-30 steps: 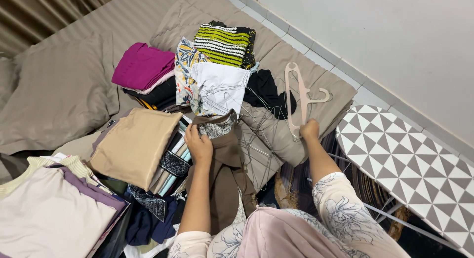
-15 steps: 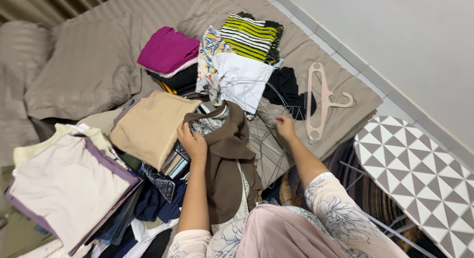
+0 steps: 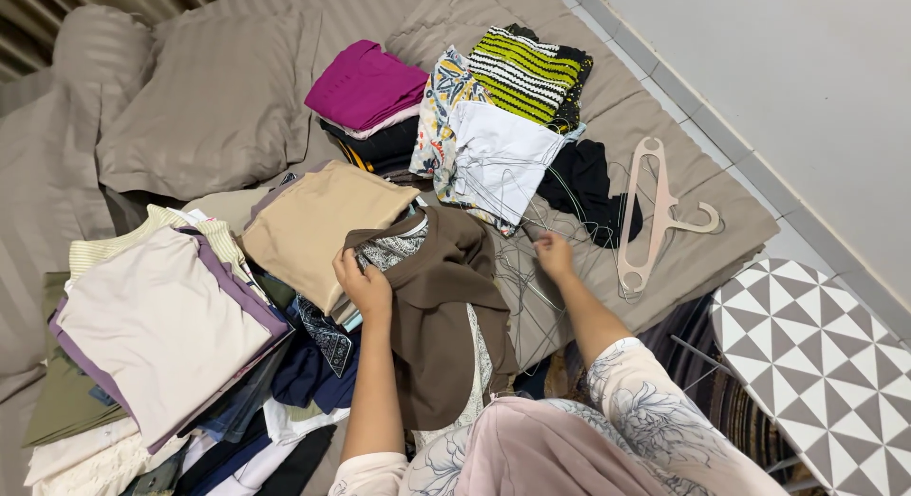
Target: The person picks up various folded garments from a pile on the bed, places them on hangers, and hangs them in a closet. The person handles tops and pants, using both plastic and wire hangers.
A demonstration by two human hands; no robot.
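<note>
A grey striped pillow point(image 3: 223, 107) lies at the head of a grey bed point(image 3: 664, 126), with a folded magenta garment point(image 3: 365, 83) and a green, black and white striped knit point(image 3: 527, 74) stacked near it. A pale pink plastic hanger point(image 3: 655, 216) rests alone on the cover to the right. An ironing board point(image 3: 816, 354) with a grey and white triangle pattern stands beside the bed, and a folded pale pink top point(image 3: 161, 330) tops a pile at the left.

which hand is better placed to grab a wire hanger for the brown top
Right. The right hand already rests on the tangle of wire hangers, while the left hand is busy gripping the brown top at its collar.
</note>
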